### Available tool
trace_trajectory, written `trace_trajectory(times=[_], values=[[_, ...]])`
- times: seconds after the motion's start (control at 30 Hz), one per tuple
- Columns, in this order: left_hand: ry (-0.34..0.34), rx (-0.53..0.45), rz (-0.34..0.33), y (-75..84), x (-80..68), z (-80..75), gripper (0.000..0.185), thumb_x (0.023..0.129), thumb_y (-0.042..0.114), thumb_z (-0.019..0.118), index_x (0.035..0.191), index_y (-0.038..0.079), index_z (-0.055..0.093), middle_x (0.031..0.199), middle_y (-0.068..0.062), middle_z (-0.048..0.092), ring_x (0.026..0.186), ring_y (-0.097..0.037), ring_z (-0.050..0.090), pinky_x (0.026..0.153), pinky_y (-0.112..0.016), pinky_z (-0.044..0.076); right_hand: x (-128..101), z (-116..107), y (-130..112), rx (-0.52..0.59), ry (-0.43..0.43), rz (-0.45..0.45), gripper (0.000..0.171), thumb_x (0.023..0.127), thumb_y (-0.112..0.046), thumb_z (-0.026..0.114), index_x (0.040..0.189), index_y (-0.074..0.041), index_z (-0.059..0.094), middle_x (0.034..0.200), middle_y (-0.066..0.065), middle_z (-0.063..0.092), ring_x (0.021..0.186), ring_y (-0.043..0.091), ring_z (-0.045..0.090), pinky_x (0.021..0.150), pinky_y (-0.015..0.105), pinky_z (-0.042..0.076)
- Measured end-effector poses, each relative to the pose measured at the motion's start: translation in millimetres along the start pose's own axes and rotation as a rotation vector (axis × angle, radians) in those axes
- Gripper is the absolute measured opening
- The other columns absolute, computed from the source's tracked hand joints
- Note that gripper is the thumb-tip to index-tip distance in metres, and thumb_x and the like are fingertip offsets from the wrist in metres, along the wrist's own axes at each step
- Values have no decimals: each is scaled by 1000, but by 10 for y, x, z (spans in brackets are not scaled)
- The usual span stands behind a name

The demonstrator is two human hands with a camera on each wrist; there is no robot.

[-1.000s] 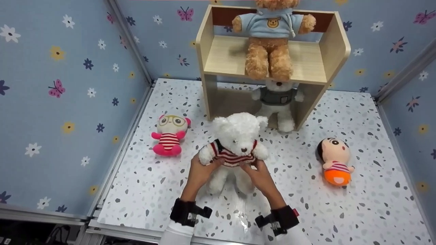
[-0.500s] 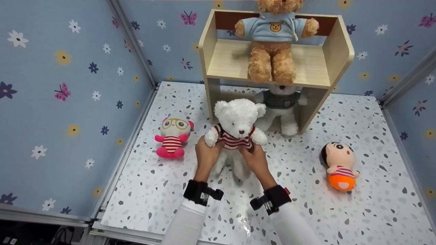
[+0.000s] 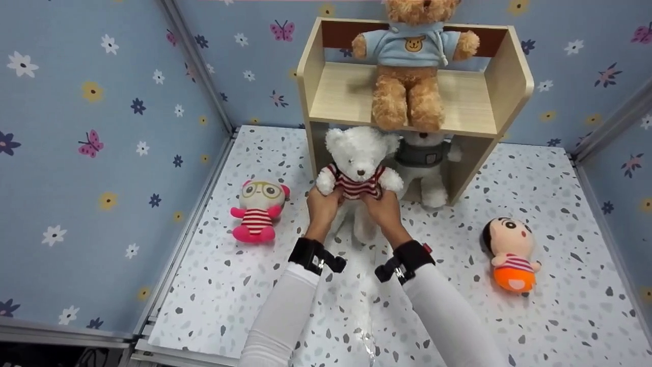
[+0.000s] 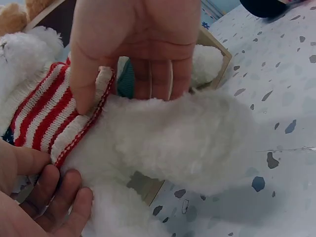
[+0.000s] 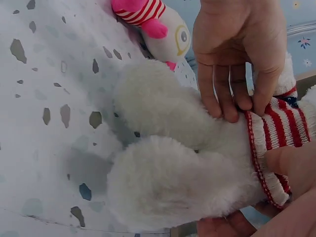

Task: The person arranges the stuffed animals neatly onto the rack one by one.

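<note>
Between my two hands is a white teddy bear in a red-and-white striped knit sweater. It faces me, head up, in front of the lower left opening of a wooden shelf. My left hand grips one side of its waist at the sweater's hem. On the other side my right hand holds it likewise, thumb at the front. In the right wrist view the bear's furry legs stick out over the speckled tabletop. The left wrist view shows the red hem between both hands.
A brown teddy bear in a blue hoodie sits on the upper shelf. Below it, a white bear in a grey top sits at the right of the lower compartment. A pink panda toy lies left, a black-haired doll right.
Both hands have carried the striped-sweater bear away from me toward the shelf; it now overlaps the lower compartment's left part. The camera view has shifted slightly. The other toys stay put.
</note>
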State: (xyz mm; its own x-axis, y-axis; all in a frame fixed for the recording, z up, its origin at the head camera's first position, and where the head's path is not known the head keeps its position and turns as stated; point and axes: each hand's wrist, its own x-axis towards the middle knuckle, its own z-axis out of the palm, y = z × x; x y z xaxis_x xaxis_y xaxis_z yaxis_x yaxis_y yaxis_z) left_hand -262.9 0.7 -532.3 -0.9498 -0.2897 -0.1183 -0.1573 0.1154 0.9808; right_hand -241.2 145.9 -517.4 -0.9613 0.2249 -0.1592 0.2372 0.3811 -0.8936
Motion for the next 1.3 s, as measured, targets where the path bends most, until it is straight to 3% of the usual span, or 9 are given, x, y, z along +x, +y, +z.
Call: trace_trajectory(times=[0.23, 0.33, 0.47, 0.53, 0.67, 0.77, 1.03, 1.2, 1.3], values=[[-19, 4, -45, 23, 175, 128, 28, 82, 39, 71, 95, 15, 66, 74, -1, 67, 69, -13, 63, 65, -26, 48, 290, -67, -197, 118, -125, 152, 53, 86, -26, 61, 135, -9, 49, 133, 7, 52, 120, 22, 48, 104, 36, 39], [-53, -2, -23, 45, 256, 173, 28, 84, 41, 69, 97, 18, 64, 73, -1, 65, 67, -14, 60, 64, -27, 47, 412, -79, -246, 215, -161, 160, 42, 88, -21, 61, 128, -13, 50, 103, 1, 59, 92, 16, 56, 86, 31, 45], [-80, -14, -9, 85, 361, 228, 28, 85, 41, 67, 100, 17, 63, 78, 1, 65, 72, -13, 60, 67, -27, 48, 533, -106, -285, 290, -202, 174, 18, 90, -19, 58, 106, -14, 51, 69, -3, 43, 58, 13, 39, 65, 31, 37], [-78, -18, -5, 108, 410, 248, 30, 85, 40, 68, 101, 15, 64, 82, 0, 67, 76, -14, 62, 70, -28, 48, 582, -111, -302, 308, -220, 193, 18, 89, -21, 62, 102, -15, 52, 74, -2, 48, 63, 15, 44, 71, 32, 42], [-66, 0, -16, 134, 507, 281, 34, 85, 43, 67, 106, 17, 66, 92, -2, 69, 84, -15, 63, 76, -29, 49, 675, -103, -313, 343, -254, 236, 30, 87, -30, 67, 110, -14, 58, 111, 8, 60, 89, 23, 53, 100, 45, 41], [-64, 40, -50, 131, 559, 317, 36, 84, 50, 66, 103, 20, 67, 92, -2, 69, 85, -16, 62, 77, -30, 48, 742, -88, -285, 358, -300, 249, 34, 90, -31, 63, 118, -11, 65, 125, 15, 63, 91, 21, 56, 105, 45, 37], [-112, 68, -61, 137, 651, 359, 52, 85, 51, 64, 122, 14, 61, 117, -7, 65, 106, -20, 59, 93, -34, 46, 836, -93, -211, 351, -362, 188, 33, 92, -26, 61, 120, -10, 66, 125, 10, 65, 90, 16, 59, 99, 42, 36], [-240, 35, -79, 66, 688, 357, 63, 88, 44, 63, 140, 12, 46, 137, -11, 55, 123, -24, 53, 103, -36, 43, 874, -79, -167, 391, -433, 262, 36, 89, -29, 66, 121, -14, 62, 135, 8, 54, 108, 20, 49, 104, 41, 32], [-311, -36, -86, 39, 723, 397, 66, 89, 35, 64, 147, 16, 38, 142, -11, 50, 129, -24, 49, 105, -36, 42, 877, -69, -167, 400, -469, 264, 34, 89, -27, 66, 120, -16, 58, 119, 0, 51, 103, 21, 47, 99, 37, 36]])
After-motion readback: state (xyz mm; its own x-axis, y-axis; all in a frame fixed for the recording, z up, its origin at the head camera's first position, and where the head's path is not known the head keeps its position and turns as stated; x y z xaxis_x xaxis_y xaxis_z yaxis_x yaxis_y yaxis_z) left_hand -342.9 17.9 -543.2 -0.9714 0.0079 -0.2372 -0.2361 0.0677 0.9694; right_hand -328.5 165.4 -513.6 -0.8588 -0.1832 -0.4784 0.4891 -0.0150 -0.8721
